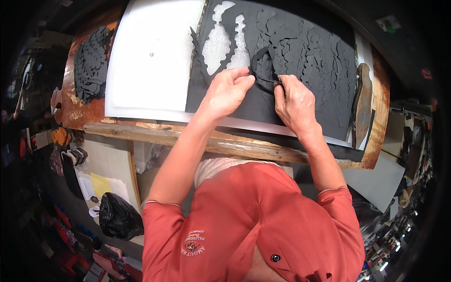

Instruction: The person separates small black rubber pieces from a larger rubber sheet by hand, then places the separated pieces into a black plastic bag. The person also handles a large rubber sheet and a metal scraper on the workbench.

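Note:
A large black sheet, which looks like foam, lies on the table with wavy, jagged outlines cut through it. Two openings toward its left side let the pale surface beneath show through. Between my hands is a thin, curved black strip, bent into a loop above the sheet. My left hand pinches the strip's left part between thumb and fingers. At the other side, my right hand grips it with closed fingers. Another jagged black strip rests along the sheet's left edge.
A white board extends left from beneath the sheet. Farther left sits a pile of black cut pieces on the brown tabletop. A worn bar lies at the right edge. A wooden beam runs along the near side.

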The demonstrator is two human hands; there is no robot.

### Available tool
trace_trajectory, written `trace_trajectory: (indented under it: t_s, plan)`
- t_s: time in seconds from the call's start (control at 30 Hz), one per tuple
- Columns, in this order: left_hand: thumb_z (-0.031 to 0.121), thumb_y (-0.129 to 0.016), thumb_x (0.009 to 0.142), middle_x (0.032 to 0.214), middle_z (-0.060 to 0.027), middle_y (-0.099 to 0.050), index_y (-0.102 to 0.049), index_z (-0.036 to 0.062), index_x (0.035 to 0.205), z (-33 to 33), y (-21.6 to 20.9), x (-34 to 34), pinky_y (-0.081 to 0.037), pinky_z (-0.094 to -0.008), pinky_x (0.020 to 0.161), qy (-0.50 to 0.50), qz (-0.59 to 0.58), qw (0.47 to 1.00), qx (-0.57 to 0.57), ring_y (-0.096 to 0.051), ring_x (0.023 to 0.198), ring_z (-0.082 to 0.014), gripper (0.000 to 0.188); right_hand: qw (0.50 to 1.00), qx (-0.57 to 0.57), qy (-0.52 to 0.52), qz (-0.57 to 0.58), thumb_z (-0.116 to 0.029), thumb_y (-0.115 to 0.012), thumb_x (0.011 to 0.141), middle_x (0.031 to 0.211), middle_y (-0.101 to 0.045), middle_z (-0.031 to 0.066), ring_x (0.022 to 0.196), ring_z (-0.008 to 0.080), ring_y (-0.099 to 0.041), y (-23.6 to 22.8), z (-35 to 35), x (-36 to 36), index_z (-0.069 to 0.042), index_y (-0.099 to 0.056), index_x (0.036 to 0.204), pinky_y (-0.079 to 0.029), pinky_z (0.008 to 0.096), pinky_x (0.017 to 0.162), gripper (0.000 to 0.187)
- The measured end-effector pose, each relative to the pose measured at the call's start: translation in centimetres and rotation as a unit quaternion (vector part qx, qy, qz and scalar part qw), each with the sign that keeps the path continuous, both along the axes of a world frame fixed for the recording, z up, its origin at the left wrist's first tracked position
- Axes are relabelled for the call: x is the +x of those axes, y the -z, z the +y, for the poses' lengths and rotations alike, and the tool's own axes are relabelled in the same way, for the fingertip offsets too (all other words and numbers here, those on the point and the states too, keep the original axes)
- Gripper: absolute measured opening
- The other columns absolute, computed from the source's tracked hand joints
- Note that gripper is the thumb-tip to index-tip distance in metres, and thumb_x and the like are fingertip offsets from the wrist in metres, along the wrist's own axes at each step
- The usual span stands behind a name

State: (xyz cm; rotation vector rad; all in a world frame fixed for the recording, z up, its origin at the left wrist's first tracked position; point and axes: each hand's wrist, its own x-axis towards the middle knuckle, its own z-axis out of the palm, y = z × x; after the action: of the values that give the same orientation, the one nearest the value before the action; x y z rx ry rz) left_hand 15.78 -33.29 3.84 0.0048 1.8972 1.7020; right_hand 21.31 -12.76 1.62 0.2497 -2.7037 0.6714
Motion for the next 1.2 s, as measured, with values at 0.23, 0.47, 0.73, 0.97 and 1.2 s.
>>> trace_trajectory:
  t_s: [0.23, 0.47, 0.73, 0.97, 1.2]
  plan:
    - [0.013, -0.063, 0.105, 0.119, -0.0067, -0.074, -0.064, -0.0064, 0.138, 0.4, 2.4, -0.9, -0.051, -0.0262, 0.097, -0.022, -0.057, 0.99, 0.125, -0.065, 0.104, -0.009, 0.038, 0.999, -0.016, -0.014, 0.027, -0.018, -0.083, 0.087, 0.087, -0.064, 0.014, 0.075, 0.0324, -0.066, -0.1, -0.5, 0.7, 0.001, -0.065, 0.108, -0.055, 0.0409, 0.066, 0.034]
    - [0.013, -0.059, 0.108, 0.116, -0.0038, -0.074, -0.069, -0.0042, 0.13, 1.1, 3.1, -0.3, -0.052, -0.0245, 0.093, -0.072, -0.074, 0.962, 0.253, -0.067, 0.102, -0.0088, 0.03, 0.996, -0.088, 0.013, -0.03, -0.022, -0.086, 0.085, 0.089, -0.069, 0.015, 0.075, 0.0316, -0.069, 0.3, -0.8, 0.7, 0.002, -0.066, 0.111, -0.057, 0.04, 0.068, 0.041]
    - [0.012, -0.058, 0.108, 0.117, -0.006, -0.074, -0.069, -0.004, 0.13, 1.7, 3.4, 0.0, -0.051, -0.0279, 0.099, -0.069, -0.03, 0.963, 0.261, -0.066, 0.107, -0.0114, 0.029, 0.992, -0.119, 0.013, -0.05, -0.021, -0.084, 0.088, 0.092, -0.073, 0.0178, 0.076, 0.0337, -0.072, -0.6, -1.5, 0.4, 0.002, -0.068, 0.11, -0.058, 0.0407, 0.069, 0.037]
    - [0.008, -0.058, 0.108, 0.121, -0.011, -0.074, -0.063, -0.0052, 0.136, 1.5, 3.3, 1.1, -0.053, -0.0295, 0.1, -0.11, -0.042, 0.962, 0.247, -0.068, 0.109, -0.0154, 0.032, 0.961, -0.237, 0.066, -0.128, -0.012, -0.066, 0.099, 0.079, -0.071, 0.0153, 0.066, 0.0271, -0.067, -0.1, -0.4, 0.4, 0.003, -0.07, 0.107, -0.055, 0.0371, 0.067, 0.017]
    - [0.004, -0.062, 0.105, 0.126, -0.0131, -0.072, -0.058, -0.0057, 0.142, 1.6, 3.0, 2.4, -0.054, -0.0305, 0.099, -0.176, 0.119, 0.969, 0.123, -0.066, 0.117, -0.0158, 0.038, 0.79, -0.564, 0.099, -0.217, -0.018, -0.062, 0.109, 0.097, -0.066, -0.0052, 0.086, 0.0028, -0.054, -1.0, 4.3, 0.7, -0.002, -0.071, 0.115, -0.044, 0.0219, 0.078, 0.019]
